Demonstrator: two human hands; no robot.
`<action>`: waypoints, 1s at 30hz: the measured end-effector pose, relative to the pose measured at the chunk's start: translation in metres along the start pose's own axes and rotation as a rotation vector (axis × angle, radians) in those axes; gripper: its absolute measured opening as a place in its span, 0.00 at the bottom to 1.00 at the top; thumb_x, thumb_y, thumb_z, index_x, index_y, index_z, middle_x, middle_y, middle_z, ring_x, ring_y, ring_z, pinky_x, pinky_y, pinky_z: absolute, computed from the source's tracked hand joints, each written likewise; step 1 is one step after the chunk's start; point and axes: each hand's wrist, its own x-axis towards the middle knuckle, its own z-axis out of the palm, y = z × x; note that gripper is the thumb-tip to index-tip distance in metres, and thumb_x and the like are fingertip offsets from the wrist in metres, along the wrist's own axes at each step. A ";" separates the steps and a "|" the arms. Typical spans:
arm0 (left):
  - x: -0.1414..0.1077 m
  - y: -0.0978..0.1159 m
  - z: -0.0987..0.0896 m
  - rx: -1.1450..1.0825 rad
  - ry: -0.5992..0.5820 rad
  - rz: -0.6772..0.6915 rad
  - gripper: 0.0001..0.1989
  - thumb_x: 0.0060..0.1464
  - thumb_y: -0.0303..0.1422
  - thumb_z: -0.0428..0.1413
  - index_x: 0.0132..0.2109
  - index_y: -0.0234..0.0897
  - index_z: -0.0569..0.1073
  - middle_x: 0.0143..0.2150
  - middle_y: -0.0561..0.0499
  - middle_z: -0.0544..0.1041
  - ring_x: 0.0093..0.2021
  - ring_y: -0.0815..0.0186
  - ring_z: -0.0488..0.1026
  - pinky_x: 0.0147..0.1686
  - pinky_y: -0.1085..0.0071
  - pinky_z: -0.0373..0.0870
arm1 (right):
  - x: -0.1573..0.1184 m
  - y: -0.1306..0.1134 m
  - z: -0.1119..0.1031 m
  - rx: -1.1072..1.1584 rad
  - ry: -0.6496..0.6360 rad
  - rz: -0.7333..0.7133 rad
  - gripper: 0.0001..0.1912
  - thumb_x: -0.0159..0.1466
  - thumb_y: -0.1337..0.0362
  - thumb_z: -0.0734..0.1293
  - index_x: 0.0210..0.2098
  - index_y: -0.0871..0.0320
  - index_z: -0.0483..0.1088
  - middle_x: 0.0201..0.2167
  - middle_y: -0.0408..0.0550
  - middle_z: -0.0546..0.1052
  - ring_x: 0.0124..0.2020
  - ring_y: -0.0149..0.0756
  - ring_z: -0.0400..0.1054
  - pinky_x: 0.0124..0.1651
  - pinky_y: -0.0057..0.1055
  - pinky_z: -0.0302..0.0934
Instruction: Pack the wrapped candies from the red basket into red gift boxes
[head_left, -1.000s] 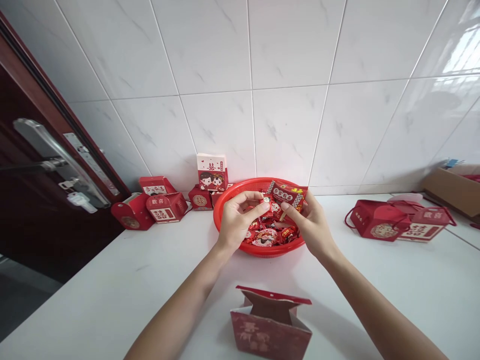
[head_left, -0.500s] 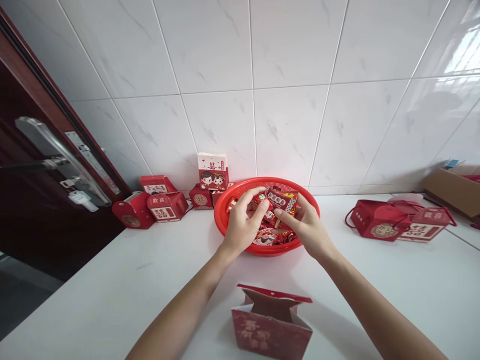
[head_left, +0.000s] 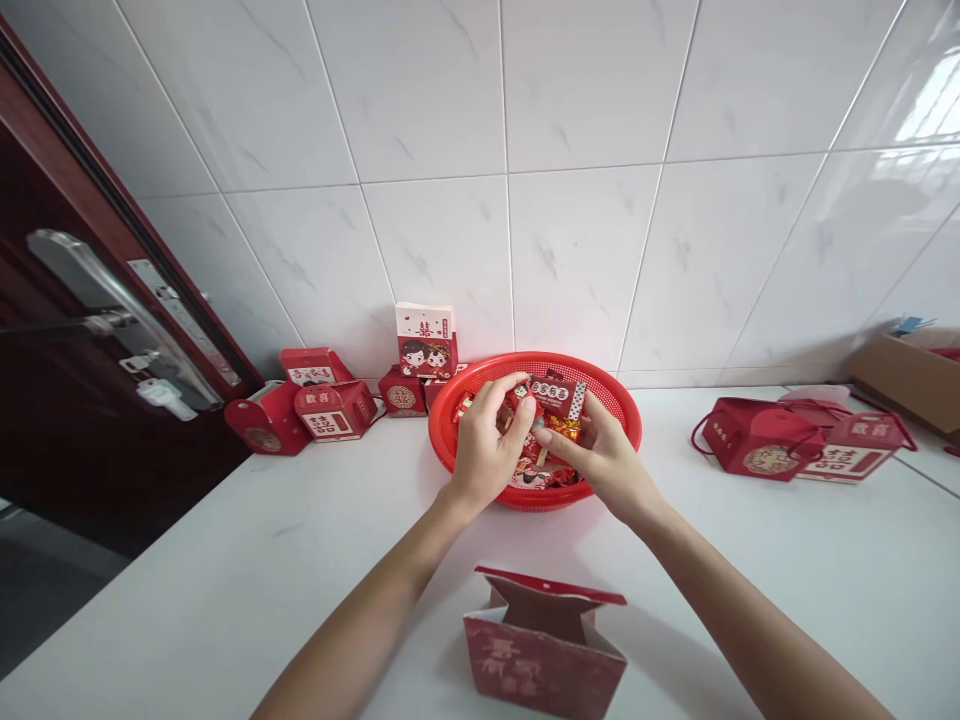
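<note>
My left hand (head_left: 486, 440) is over the left part of a red plastic basket (head_left: 442, 425), its thumb and fingers pinching a small red wrapped candy (head_left: 521, 392). My right hand (head_left: 604, 460) is curled at the basket's right side, its thumb tip close to the left thumb. Between the hands is a dark red candy packet (head_left: 556, 396) with white lettering, beside the right fingers, and a gold-wrapped candy (head_left: 564, 428) lies just below it. The right fingertips are partly hidden behind these sweets. Nearer me, a red paper gift bag (head_left: 544, 660) stands with its top spread open.
Folded red gift boxes (head_left: 334, 410) stand at the back left, near a door (head_left: 75, 400). An upright card box (head_left: 426, 340) leans by the tiled wall. More red boxes with cord handles (head_left: 765, 440) sit on the right, before a brown carton (head_left: 907, 385).
The dark red packet between my hands has turned and shifted slightly left, and the gold candy shows more. My right hand has moved a little left and down. The gift bag stays put.
</note>
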 end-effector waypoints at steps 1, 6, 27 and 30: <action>0.001 -0.001 -0.001 -0.003 0.000 0.006 0.14 0.65 0.38 0.55 0.54 0.38 0.75 0.51 0.44 0.81 0.48 0.58 0.79 0.48 0.62 0.76 | 0.000 -0.001 0.000 0.010 -0.007 0.008 0.23 0.59 0.53 0.76 0.50 0.50 0.69 0.46 0.47 0.80 0.45 0.45 0.78 0.42 0.45 0.80; 0.003 -0.004 -0.006 -0.055 -0.044 -0.011 0.15 0.64 0.40 0.56 0.54 0.39 0.76 0.49 0.46 0.81 0.38 0.64 0.79 0.40 0.68 0.76 | 0.000 -0.007 -0.001 0.068 -0.005 0.053 0.21 0.63 0.48 0.72 0.50 0.50 0.70 0.50 0.48 0.79 0.47 0.46 0.78 0.40 0.44 0.80; 0.015 0.028 -0.037 -0.365 -0.034 -0.212 0.14 0.55 0.37 0.61 0.47 0.38 0.80 0.42 0.49 0.82 0.34 0.65 0.78 0.32 0.72 0.76 | -0.021 -0.043 -0.008 -0.267 -0.207 -0.014 0.14 0.63 0.55 0.74 0.44 0.53 0.72 0.38 0.47 0.78 0.38 0.42 0.75 0.34 0.39 0.79; 0.016 0.038 -0.052 -0.377 0.007 -0.214 0.13 0.53 0.36 0.62 0.45 0.38 0.81 0.34 0.51 0.80 0.31 0.66 0.77 0.28 0.73 0.74 | -0.043 -0.060 0.001 -0.341 -0.107 -0.074 0.14 0.61 0.58 0.75 0.44 0.50 0.73 0.33 0.46 0.78 0.32 0.42 0.74 0.29 0.38 0.77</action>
